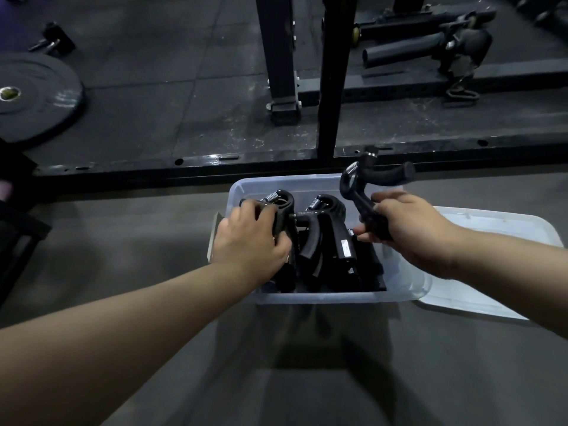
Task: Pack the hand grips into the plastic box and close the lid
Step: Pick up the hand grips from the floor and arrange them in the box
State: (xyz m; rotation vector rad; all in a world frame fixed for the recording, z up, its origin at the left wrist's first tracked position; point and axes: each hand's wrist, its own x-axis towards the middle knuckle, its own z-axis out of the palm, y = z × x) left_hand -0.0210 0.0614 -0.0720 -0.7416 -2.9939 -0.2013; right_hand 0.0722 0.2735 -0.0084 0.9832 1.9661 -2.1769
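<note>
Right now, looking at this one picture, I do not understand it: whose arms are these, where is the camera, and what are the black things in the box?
There is no machine here. A person wears a camera on the head, so the single picture looks forward and down at that person's own bare arms. On the grey floor stands a clear plastic box with several black hand grips inside; these are spring squeezers for training the hand. The left hand grips the leftmost hand grip inside the box. The right hand holds a raised hand grip over the box's right side. The lid lies on the floor to the right, so the box is open. Behind are a weight plate and a black rack frame.
</note>
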